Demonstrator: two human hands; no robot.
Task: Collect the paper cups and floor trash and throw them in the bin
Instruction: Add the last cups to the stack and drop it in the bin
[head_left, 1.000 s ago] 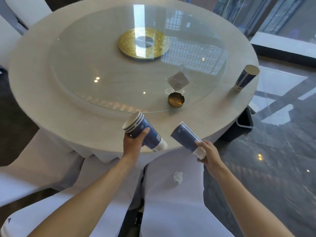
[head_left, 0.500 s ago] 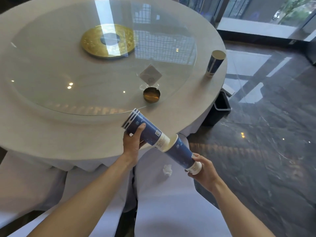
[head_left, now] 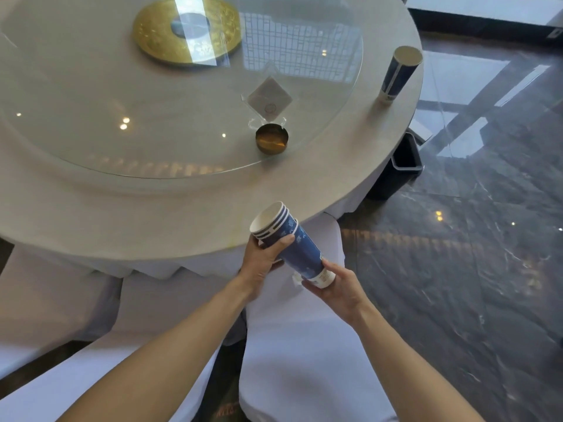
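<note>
Holding a nested stack of blue paper cups (head_left: 294, 243) tilted between both hands, the person stands at the near edge of a round table (head_left: 170, 214). The left hand (head_left: 263, 261) wraps its fingers and thumb around the upper part of the stack, just below the white rims, which point up and toward the table. The right hand (head_left: 339, 287) cups the stack's white bottom end, its fingers curled under and alongside the base. The stack runs diagonally from the left hand, higher and nearer the table, down to the right hand, lower and nearer the body. It hangs in the air just off the table's edge, above a white-covered chair (head_left: 304, 345).

A lone blue paper cup (head_left: 397, 76) stands upright on the table's far right rim, well apart from both hands. A dark bin (head_left: 403, 166) sits on the marble floor (head_left: 472, 269) beside the table, below that cup. On the glass turntable (head_left: 152, 117) lie a gold disc (head_left: 185, 28), a small brass dish (head_left: 272, 142) and a clear card stand (head_left: 269, 100) just behind the dish. A bit of crumpled white paper (head_left: 296, 278) shows on the chair seat, mostly hidden behind the cups.
</note>
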